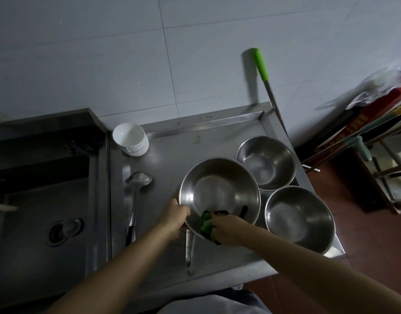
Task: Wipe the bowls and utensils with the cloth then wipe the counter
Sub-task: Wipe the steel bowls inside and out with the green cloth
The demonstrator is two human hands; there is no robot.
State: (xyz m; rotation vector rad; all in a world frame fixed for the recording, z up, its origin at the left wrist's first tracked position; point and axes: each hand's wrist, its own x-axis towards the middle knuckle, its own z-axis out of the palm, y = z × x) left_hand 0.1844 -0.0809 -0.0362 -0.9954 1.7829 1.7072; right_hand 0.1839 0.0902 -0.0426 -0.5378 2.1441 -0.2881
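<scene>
Steel bowl (219,191) tilted, left hand (175,219) gripping rim, right hand (229,230) pressing cloth (206,224) inside

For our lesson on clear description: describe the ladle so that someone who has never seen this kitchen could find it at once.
Start at the steel counter, just right of the sink. Near its left edge, in front of the stack of white bowls, lies the ladle, scoop toward the wall. Unlike the round steel bowls to its right, it is long and thin with a dark handle end.
</scene>
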